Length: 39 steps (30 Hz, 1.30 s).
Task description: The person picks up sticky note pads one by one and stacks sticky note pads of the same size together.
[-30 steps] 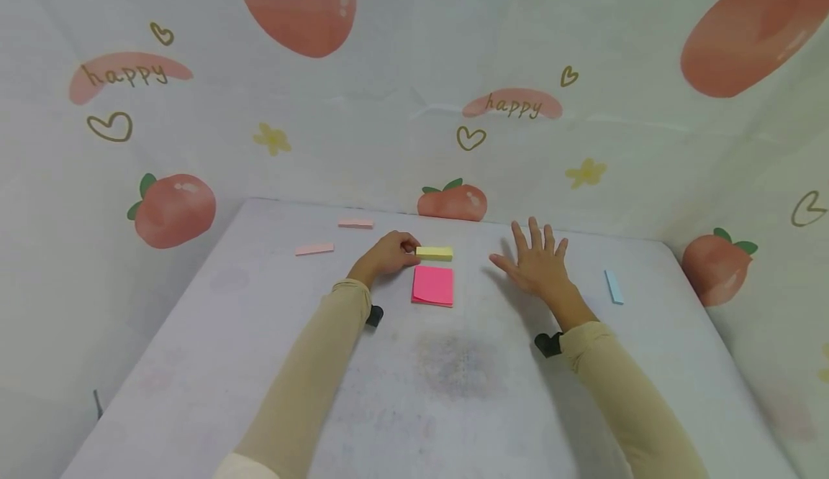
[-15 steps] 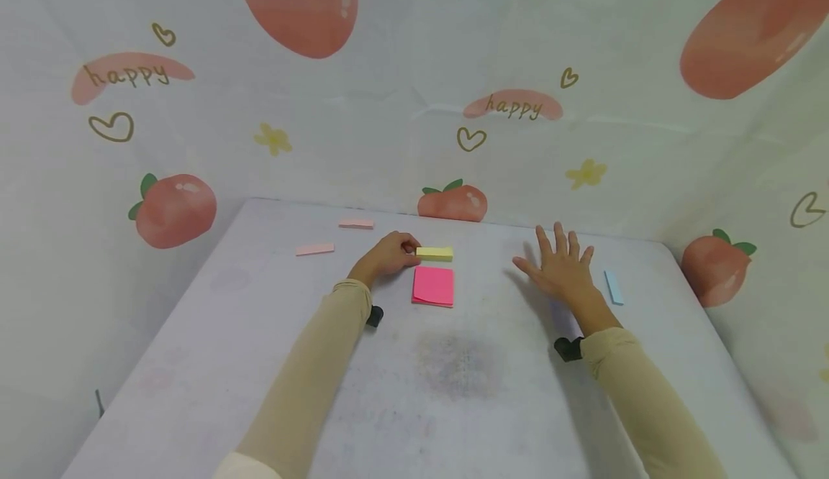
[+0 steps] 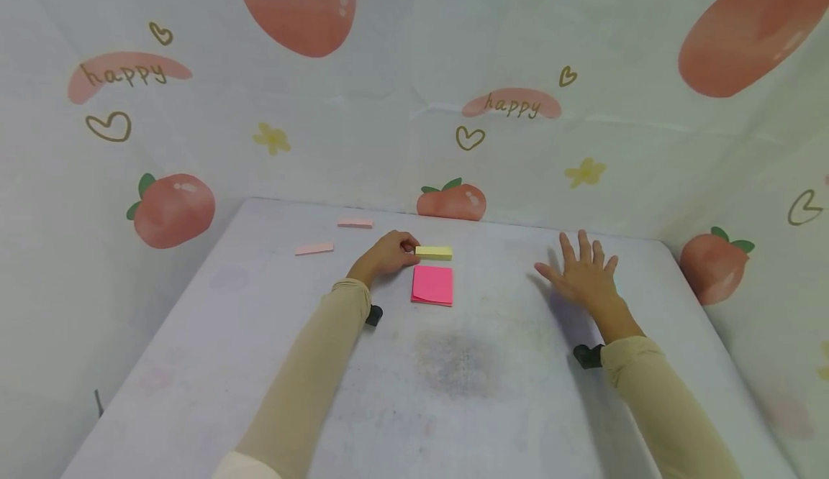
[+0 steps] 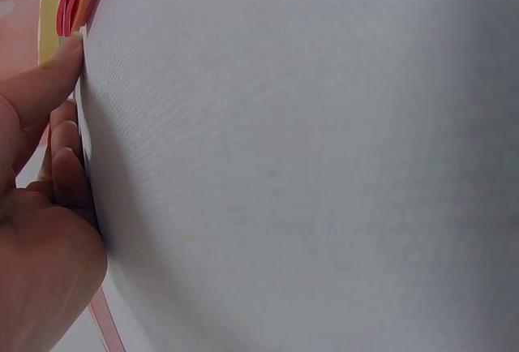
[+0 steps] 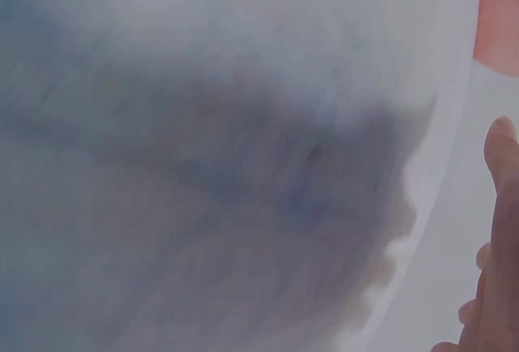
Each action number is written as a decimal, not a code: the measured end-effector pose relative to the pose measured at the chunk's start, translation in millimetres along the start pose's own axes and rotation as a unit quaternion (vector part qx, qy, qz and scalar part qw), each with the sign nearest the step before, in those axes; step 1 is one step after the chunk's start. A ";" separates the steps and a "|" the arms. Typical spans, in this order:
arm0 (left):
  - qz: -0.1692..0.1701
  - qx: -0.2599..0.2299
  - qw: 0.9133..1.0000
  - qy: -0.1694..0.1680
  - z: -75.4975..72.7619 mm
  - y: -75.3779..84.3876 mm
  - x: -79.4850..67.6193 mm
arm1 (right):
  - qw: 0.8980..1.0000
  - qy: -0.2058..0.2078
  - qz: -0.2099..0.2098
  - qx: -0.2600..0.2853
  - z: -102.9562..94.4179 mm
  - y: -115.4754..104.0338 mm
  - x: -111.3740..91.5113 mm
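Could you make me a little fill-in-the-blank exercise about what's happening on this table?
1. The left grip is at the ____ end of the yellow pad, as the person sees it.
2. Nearer the person than that pad lies a square pad, coloured bright ____.
3. The right grip holds ____.
4. The pale pink strips on the table number ____.

Missing words: left; pink; nothing; two.
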<state>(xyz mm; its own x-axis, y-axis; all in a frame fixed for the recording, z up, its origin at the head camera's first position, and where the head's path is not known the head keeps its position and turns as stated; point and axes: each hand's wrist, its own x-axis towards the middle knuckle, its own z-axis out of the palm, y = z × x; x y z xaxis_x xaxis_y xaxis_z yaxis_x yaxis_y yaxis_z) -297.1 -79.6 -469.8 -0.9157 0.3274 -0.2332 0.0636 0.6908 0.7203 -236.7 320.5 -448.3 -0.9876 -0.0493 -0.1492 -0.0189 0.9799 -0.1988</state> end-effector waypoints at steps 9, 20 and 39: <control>0.007 -0.002 1.000 -0.001 -1.8 -0.1 -3.5 | 1.000 -0.002 0.012 -0.013 -10.5 15.0 -15.9; 0.004 0.000 1.000 0.000 -1.8 1.2 -3.7 | 0.999 -0.004 0.039 0.009 -8.5 34.8 -25.3; 0.014 0.003 1.000 0.001 -1.9 1.5 -4.8 | 0.997 -0.004 0.065 0.041 -8.9 52.5 -40.8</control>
<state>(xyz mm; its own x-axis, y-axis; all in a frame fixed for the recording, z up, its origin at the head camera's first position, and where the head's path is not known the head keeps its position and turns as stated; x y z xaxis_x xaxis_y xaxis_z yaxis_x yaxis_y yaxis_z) -293.3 -81.4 -466.3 -0.9141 0.3454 -0.2124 0.0912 0.6854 0.7225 -198.7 375.7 -444.0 -0.9795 0.0762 -0.1865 0.1233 0.9588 -0.2560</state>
